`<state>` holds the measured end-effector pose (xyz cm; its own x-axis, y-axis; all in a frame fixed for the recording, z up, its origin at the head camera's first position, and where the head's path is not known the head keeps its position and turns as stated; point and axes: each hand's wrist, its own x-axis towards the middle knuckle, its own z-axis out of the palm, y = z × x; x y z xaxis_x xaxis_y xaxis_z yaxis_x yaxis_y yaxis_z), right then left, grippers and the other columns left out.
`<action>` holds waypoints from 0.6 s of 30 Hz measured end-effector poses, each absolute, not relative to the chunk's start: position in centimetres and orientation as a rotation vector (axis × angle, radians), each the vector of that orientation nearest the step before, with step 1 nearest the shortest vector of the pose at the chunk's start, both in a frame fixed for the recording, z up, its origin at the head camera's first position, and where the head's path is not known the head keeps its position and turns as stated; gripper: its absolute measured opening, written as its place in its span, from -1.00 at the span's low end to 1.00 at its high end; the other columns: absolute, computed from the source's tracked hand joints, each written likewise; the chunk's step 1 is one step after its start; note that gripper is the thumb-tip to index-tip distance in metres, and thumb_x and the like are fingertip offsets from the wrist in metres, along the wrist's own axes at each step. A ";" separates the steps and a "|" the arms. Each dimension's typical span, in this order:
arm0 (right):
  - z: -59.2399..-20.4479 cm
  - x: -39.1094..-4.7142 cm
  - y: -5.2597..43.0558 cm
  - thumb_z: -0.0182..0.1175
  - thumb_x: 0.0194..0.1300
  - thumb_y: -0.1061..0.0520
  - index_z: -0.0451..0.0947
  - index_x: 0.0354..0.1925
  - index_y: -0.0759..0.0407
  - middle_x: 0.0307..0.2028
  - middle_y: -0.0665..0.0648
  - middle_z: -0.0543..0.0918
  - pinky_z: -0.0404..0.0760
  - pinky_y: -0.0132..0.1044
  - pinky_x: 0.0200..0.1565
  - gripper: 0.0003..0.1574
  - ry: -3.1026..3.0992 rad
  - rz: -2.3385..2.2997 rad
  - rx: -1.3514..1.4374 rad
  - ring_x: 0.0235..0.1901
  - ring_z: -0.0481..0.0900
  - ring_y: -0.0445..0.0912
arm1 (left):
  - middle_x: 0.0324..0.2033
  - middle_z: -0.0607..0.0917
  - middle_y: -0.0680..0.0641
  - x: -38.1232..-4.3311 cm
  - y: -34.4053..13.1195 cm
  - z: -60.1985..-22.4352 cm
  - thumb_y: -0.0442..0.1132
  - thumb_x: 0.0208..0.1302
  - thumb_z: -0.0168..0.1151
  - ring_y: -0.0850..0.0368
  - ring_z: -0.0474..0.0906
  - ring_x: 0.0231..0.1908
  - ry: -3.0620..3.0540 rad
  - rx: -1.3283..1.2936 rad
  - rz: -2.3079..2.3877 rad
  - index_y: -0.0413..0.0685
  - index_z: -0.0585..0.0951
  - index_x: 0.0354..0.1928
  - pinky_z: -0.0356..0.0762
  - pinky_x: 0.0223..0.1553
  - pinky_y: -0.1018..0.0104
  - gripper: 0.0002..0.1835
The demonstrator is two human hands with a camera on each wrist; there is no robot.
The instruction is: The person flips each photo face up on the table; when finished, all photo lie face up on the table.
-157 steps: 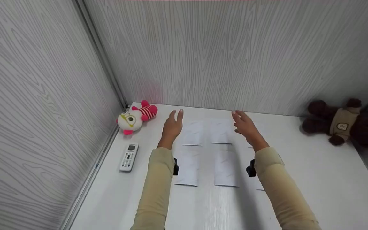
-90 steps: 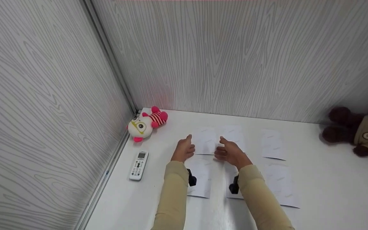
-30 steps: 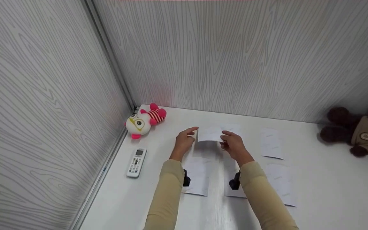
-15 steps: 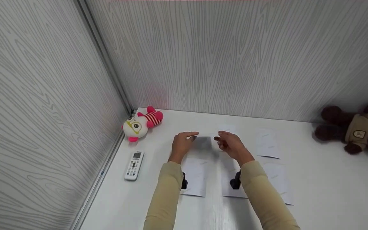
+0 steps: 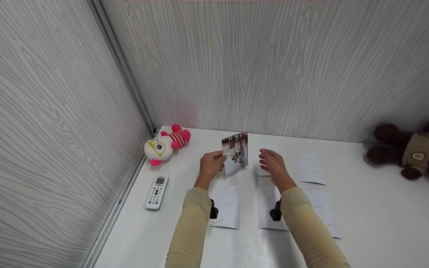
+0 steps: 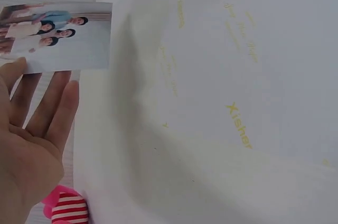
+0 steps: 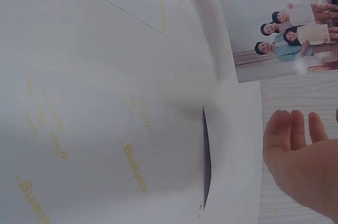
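My left hand pinches a photo print by its left edge, raised upright above the white table. In the left wrist view the print shows a group of people against a pale wall, with my thumb in front and fingers behind. My right hand is apart from the print, fingers loosely bent and holding nothing. Below that hand lies a face-down print, partly covered by it. Other face-down prints lie nearer to me: one on the left and one beside my right forearm.
Two more face-down prints, a far one and a near one, lie on the right. A white remote control and a pink-and-white plush toy are at left. A brown teddy bear lies far right, by the back wall.
The back-left print, first lying face down, was lifted with both hands and turned so its picture now faces me. My right hand has let go; my left still holds it.
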<state>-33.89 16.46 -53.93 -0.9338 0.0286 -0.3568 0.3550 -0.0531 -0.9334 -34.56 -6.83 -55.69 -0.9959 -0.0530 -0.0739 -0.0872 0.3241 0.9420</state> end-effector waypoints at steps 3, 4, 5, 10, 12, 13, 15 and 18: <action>-53.9 -33.9 16.3 -0.03 0.60 -0.12 0.21 0.51 0.21 0.50 0.34 0.28 0.33 0.01 0.47 -0.28 1.993 -2.054 0.348 0.49 0.27 0.19 | -0.03 0.78 -0.15 -34.3 -6.8 -55.5 -0.15 0.41 0.30 0.19 0.66 -0.43 2.440 -0.177 1.866 -0.09 0.71 0.14 0.71 -0.34 0.32 -0.67; -53.9 -33.9 16.3 -0.02 0.60 -0.13 0.19 0.52 0.22 0.50 0.33 0.28 0.32 0.02 0.47 -0.27 1.989 -2.048 0.330 0.49 0.26 0.20 | -0.01 0.77 -0.14 -34.3 -6.7 -55.5 -0.14 0.40 0.30 0.19 0.67 -0.44 2.415 -0.185 1.878 -0.08 0.69 0.17 0.73 -0.33 0.30 -0.64; -53.9 -33.8 16.3 -0.02 0.60 -0.13 0.19 0.52 0.20 0.49 0.31 0.30 0.34 0.02 0.47 -0.28 1.982 -2.044 0.321 0.48 0.28 0.20 | 0.02 0.77 -0.14 -34.2 -6.6 -55.4 -0.13 0.40 0.30 0.18 0.68 -0.44 2.390 -0.190 1.886 -0.08 0.68 0.19 0.74 -0.31 0.29 -0.62; -54.1 -33.8 15.8 0.00 0.59 -0.11 0.23 0.51 0.13 0.45 0.27 0.37 0.44 0.00 0.40 -0.32 1.969 -2.007 0.312 0.40 0.42 0.16 | 0.11 0.72 -0.17 -34.0 -6.4 -55.5 -0.06 0.42 0.29 0.16 0.74 -0.44 2.234 -0.217 1.954 -0.09 0.62 0.27 0.76 -0.27 0.25 -0.54; -54.2 -33.8 15.6 0.02 0.59 -0.09 0.26 0.50 0.11 0.42 0.26 0.42 0.48 -0.02 0.36 -0.34 1.988 -1.984 0.332 0.35 0.48 0.13 | 0.10 0.72 -0.17 -33.8 -6.5 -55.5 -0.05 0.42 0.27 0.13 0.76 -0.45 2.165 -0.241 1.996 -0.07 0.59 0.30 0.77 -0.27 0.24 -0.51; -54.2 -33.8 15.6 0.04 0.58 -0.08 0.28 0.49 0.10 0.40 0.26 0.45 0.50 -0.03 0.34 -0.35 2.001 -1.972 0.351 0.32 0.50 0.11 | 0.09 0.73 -0.18 -33.7 -6.5 -55.6 -0.04 0.43 0.27 0.12 0.76 -0.45 2.138 -0.254 2.011 -0.07 0.58 0.32 0.77 -0.27 0.23 -0.51; -54.2 -33.8 15.5 0.06 0.57 -0.05 0.32 0.47 0.08 0.36 0.25 0.50 0.52 -0.05 0.31 -0.39 2.024 -1.958 0.390 0.27 0.53 0.09 | 0.05 0.74 -0.16 -33.6 -6.7 -55.6 -0.03 0.44 0.25 0.12 0.77 -0.44 2.100 -0.273 2.026 -0.04 0.56 0.33 0.77 -0.27 0.23 -0.50; -54.2 -33.8 15.6 0.06 0.57 -0.04 0.35 0.44 0.09 0.34 0.24 0.52 0.53 -0.06 0.29 -0.41 2.029 -1.957 0.422 0.24 0.55 0.07 | 0.00 0.76 -0.15 -33.5 -6.8 -55.5 -0.01 0.45 0.23 0.13 0.77 -0.43 2.078 -0.277 2.010 -0.04 0.54 0.35 0.77 -0.27 0.23 -0.49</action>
<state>-33.75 15.57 -54.20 -0.9150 0.0088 -0.4034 0.4035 0.0342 -0.9144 -33.48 -6.77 -55.52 -0.9540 0.0284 -0.2985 -0.2974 0.0375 0.9540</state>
